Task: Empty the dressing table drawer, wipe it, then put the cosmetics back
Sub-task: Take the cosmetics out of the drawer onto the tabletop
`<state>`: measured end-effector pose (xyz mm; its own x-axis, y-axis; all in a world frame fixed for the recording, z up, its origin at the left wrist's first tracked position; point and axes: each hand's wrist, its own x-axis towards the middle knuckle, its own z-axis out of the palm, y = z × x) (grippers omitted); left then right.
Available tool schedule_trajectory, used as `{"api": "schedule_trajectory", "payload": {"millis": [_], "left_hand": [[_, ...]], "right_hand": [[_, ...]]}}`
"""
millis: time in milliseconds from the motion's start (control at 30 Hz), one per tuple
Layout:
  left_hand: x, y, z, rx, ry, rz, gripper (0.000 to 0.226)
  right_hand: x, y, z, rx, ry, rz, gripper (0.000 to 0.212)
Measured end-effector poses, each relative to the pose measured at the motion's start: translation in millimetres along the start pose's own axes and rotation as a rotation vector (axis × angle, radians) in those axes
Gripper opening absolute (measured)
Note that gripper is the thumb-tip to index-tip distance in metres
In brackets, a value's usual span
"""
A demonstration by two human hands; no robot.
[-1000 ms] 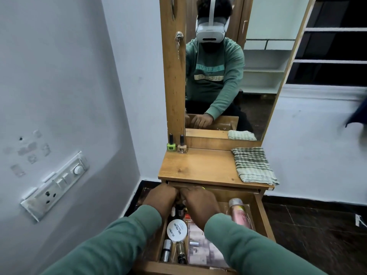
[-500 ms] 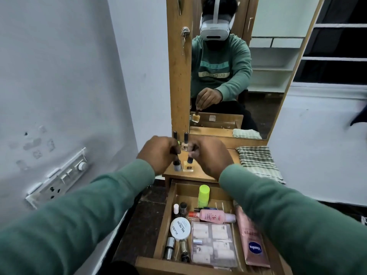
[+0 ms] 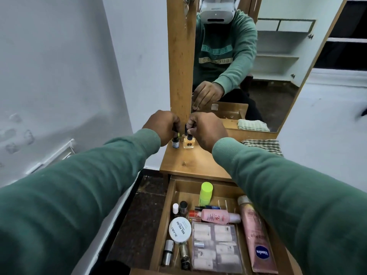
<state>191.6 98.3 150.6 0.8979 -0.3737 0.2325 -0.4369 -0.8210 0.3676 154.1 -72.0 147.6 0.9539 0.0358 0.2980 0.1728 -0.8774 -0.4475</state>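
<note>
Left hand [image 3: 163, 127] is closed on a blue bottle [image 3: 175, 143]; right hand [image 3: 206, 130] on a yellow bottle [image 3: 188, 143], both set on the tabletop [image 3: 190, 161].

— What do we see on the tabletop [image 3: 195, 162]?
— Two upright nail polish bottles near its back left corner: a dark bottle [image 3: 175, 143] and a peach bottle [image 3: 188, 142], side by side.
— And the drawer [image 3: 161, 231]?
— Open, with cosmetics inside: a white round tin [image 3: 180, 229], a pink Vaseline tube [image 3: 256, 242], a lime-capped bottle [image 3: 206, 193].
</note>
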Motion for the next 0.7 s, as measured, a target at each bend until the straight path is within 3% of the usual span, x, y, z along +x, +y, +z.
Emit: {"api": "schedule_trajectory", "payload": {"millis": [700], "left_hand": [[16.2, -16.4, 14.3, 0.037, 0.039, 0.001, 0.021]], "right_hand": [[11.7, 2.4, 20.1, -0.065, 0.034, -0.062, 0.016]]}}
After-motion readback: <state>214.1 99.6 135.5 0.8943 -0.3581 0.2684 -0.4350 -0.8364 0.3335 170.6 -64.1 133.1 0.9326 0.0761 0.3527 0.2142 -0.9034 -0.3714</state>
